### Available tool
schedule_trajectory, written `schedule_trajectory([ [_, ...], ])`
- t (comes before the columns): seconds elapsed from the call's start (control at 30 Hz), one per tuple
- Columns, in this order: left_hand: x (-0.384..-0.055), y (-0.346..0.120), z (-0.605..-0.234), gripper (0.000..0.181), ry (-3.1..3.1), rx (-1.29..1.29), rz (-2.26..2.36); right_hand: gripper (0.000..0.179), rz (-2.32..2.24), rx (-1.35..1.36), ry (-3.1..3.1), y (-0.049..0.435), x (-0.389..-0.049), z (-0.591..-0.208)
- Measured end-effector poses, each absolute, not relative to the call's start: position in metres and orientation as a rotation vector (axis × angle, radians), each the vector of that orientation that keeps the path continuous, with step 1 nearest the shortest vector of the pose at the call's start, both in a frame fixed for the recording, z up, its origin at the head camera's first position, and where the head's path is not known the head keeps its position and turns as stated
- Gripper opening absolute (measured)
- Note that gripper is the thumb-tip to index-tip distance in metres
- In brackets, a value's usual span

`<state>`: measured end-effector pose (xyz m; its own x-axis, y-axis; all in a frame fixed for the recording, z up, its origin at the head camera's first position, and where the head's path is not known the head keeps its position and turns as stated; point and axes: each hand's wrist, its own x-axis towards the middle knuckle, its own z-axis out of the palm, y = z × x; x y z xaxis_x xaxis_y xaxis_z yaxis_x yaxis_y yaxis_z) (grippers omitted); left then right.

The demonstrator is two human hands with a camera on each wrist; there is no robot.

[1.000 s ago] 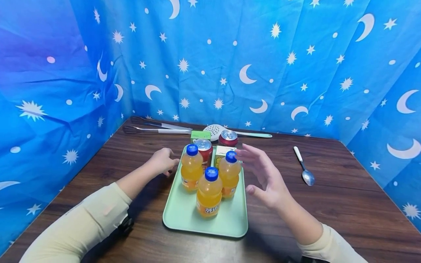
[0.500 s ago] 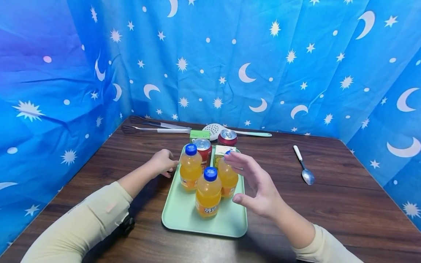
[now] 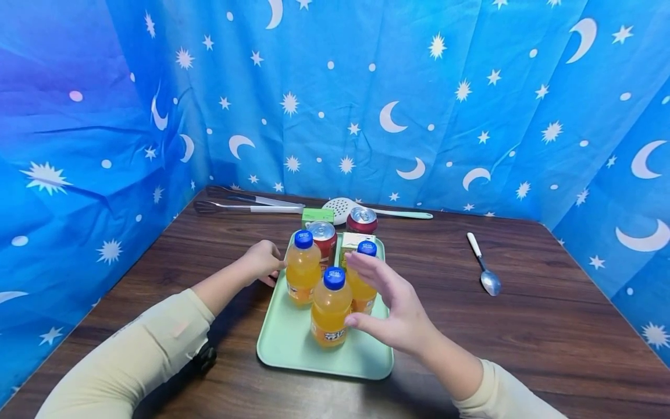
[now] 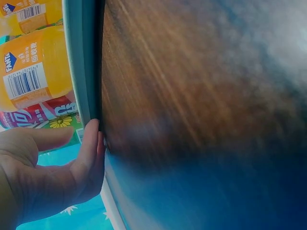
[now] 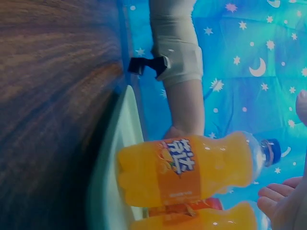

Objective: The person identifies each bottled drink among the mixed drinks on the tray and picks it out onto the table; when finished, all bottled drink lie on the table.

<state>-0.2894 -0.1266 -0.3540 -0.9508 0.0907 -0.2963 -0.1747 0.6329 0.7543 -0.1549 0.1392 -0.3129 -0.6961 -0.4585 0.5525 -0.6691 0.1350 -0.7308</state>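
Observation:
On a pale green tray (image 3: 272,349) stand three orange soda bottles with blue caps: a front bottle (image 3: 332,311), a left bottle (image 3: 302,270) and a right bottle (image 3: 361,285). Behind them are a red can (image 3: 324,238) and a yellow-green carton (image 3: 356,240). My left hand (image 3: 262,261) is at the tray's left side, its fingertips against the outer wall (image 4: 82,62) and its thumb extended beside the rim. My right hand (image 3: 389,308), fingers spread and holding nothing, hovers beside the right and front bottles, partly hiding the right one.
Behind the tray are a green box (image 3: 317,217), a second red can (image 3: 362,220), a slotted spatula (image 3: 340,208) and a whisk (image 3: 209,207). A spoon (image 3: 489,282) lies to the right. Starry blue cloth (image 3: 324,87) walls the table (image 3: 549,326).
My right hand has moved left and slightly down, from beside the tray to over its right side near the bottles. My left hand stays at the tray's left edge.

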Motion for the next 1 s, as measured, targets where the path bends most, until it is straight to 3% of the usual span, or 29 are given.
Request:
schedule_trajectory([
  [0.43,-0.292,-0.126,-0.362,0.024,2.542,-0.016,1.231,0.068,1.609,0.94,-2.218,0.124,-0.148,-0.326],
  [1.0,-0.285,-0.124,-0.356,0.024,2.585,-0.015,1.192,0.065,1.594,0.744,-2.306,0.111,-0.144,-0.331],
])
